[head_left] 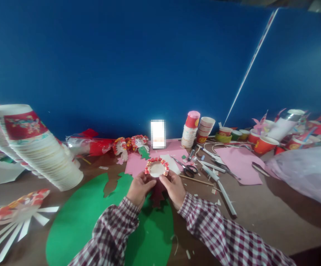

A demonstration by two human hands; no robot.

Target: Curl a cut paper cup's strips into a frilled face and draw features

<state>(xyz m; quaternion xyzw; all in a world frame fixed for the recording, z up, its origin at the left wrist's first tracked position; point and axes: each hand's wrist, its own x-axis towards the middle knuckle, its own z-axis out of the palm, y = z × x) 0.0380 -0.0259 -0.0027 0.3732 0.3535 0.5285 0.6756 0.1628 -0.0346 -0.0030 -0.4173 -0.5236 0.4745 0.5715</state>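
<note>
Pinching curled-rim paper cup (pixel 156 168), both hands' fingers (pixel 148 177) closed.

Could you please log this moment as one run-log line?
left hand: holds cup | right hand: holds cup | under: green paper | near: scissors

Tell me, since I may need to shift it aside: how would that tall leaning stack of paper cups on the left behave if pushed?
The stack of paper cups already leans steeply, so a push would probably topple it. Being nested paper, it is likely light and may slide apart into separate cups. On its side it could roll toward the green sheet.
</note>
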